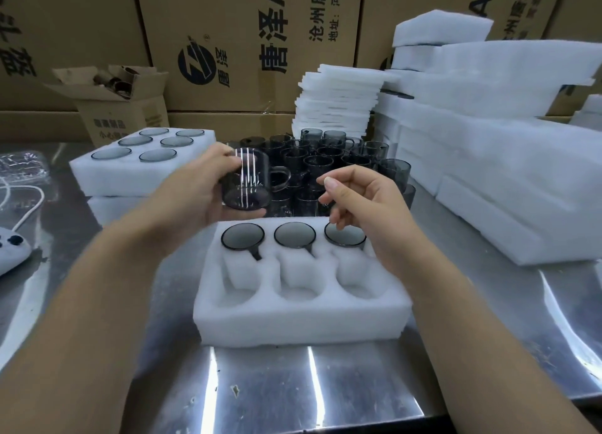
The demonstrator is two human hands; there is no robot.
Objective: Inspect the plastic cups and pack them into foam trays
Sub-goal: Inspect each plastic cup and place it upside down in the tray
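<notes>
"Two bare forearms reach in from the bottom edge over a steel table (358,384). Between them, close to the viewer, sits a white foam tray (293,323) with six pockets in two rows."

"Is anything in it?"

"Three smoky grey cups fill the far row (294,235), each one's handle pointing back toward the person. The near row of three pockets (294,290) is empty."

"And the hands?"

"The left hand (195,189) grips a fourth cup (246,182) round its body, above and just beyond the tray's far left corner. The cup's long axis is tilted, base tipped toward the viewer and mouth leaning away. Its handle (283,179) sticks out to the right. The right hand (368,205) holds nothing. Its fingers are loosely curled, and it hovers over the far right packed cup."

"So where does the held cup go?"

"Probably into a near pocket. Those lie down and toward the person from the cup, and the left hand is the nearer one to the left pocket. I judge the cup must come upright and turn so its handle faces the person, like the others."

"What else is there?"

"Loose cups (329,160) crowd behind the tray. A filled tray (143,173) is far left."
</notes>
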